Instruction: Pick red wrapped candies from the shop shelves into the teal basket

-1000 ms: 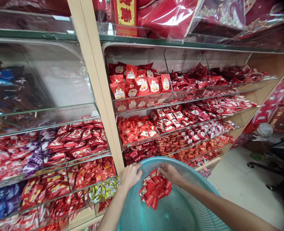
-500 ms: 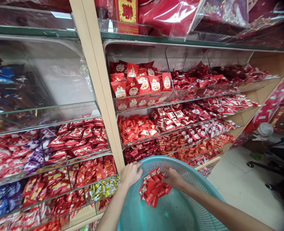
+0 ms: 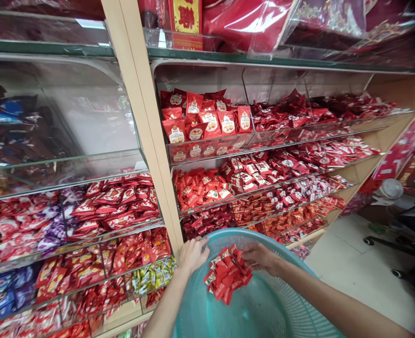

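A round teal mesh basket (image 3: 284, 300) fills the bottom middle of the head view. My left hand (image 3: 192, 254) grips its far rim with the fingers curled over the edge. Inside it lies a small heap of red sweet packets (image 3: 228, 274). My right hand (image 3: 261, 258) rests at the right side of that heap, fingers bent and touching the top packets; whether it has hold of one I cannot make out.
Glass-fronted shelves (image 3: 249, 141) full of red wrapped sweets stand right behind the basket, split by a wooden upright (image 3: 147, 136). More bins of red, purple and blue packets (image 3: 87, 220) are to the left. Tiled floor (image 3: 351, 267) and a wheeled chair base (image 3: 397, 253) lie to the right.
The right hand has slid from the top of the packet heap to its right side, and the heap has shifted slightly. The left hand stays on the rim.
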A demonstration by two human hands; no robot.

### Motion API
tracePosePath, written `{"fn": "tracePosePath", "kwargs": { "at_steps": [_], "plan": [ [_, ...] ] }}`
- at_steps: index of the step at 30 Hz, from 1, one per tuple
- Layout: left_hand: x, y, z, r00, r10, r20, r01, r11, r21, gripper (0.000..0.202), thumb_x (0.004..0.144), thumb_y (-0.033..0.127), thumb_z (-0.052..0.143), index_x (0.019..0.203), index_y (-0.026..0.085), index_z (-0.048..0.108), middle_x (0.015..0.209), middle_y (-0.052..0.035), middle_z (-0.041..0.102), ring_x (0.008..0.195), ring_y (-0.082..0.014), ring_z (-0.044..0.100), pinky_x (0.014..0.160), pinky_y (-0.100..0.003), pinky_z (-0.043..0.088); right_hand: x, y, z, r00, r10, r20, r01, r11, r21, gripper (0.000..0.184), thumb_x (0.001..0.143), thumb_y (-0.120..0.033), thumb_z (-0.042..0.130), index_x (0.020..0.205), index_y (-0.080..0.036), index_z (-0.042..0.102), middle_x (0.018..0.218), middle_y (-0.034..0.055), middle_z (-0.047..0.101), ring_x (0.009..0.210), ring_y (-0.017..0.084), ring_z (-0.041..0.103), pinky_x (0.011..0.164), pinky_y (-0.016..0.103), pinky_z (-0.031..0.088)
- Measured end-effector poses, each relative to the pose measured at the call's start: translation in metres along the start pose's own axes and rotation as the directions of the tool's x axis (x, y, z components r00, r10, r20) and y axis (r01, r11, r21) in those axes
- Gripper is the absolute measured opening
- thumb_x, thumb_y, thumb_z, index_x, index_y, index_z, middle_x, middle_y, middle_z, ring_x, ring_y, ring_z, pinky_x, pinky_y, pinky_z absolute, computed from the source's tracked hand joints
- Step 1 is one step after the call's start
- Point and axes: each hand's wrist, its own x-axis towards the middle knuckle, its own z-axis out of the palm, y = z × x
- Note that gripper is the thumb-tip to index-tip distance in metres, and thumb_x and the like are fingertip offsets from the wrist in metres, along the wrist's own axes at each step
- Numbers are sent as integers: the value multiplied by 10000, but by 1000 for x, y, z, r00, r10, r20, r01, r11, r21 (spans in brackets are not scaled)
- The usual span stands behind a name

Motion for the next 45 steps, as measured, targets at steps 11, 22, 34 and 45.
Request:
{"fn": "tracePosePath", "kwargs": {
  "at_steps": [11, 22, 34, 45],
  "plan": [
    [0, 2, -2, 1000, -19, 3, 19, 1000, 10, 394, 832, 354, 374, 1189, 300, 531, 1194, -21, 571, 1027, -183, 557, 900, -311, 413, 0, 12, 8, 999, 36, -21, -37, 999, -9, 157, 594, -287, 593, 689, -172, 543, 627, 4, 583, 580, 113, 567, 539, 219, 413],
    [0, 3, -5, 999, -33, 38, 34, 999, -8, 404, 828, 340, 380, 1206, 296, 516, 1210, -15, 560, 1044, -178, 545, 924, -299, 389, -3, 1, 12, 942, -281, -184, 137, 822, -553, 142, 602, -191, 603, 603, -198, 461, 495, 6, 529, 512, 161, 515, 489, 261, 292],
    [-1, 3, -2, 999, -41, 26, 41, 999, -4, 409, 823, 348, 390, 1202, 276, 525, 1172, -35, 579, 1002, -184, 554, 908, -305, 396, -47, -197, 55, 497, -868, 17, 583, 319, -747, 248, 781, -357, 480, 609, -188, 541, 529, -26, 535, 519, 109, 475, 532, 218, 294],
    [-1, -1, 2, 1000, -1, -13, 1, 1000, 13, 394, 827, 331, 386, 1194, 299, 524, 1175, -14, 577, 987, -171, 560, 902, -297, 408, 22, -237, 120, 624, -769, -137, 613, 591, -524, 268, 698, -321, 613, 518, -177, 477, 488, -9, 536, 554, 126, 561, 597, 245, 403]
  ]
}}
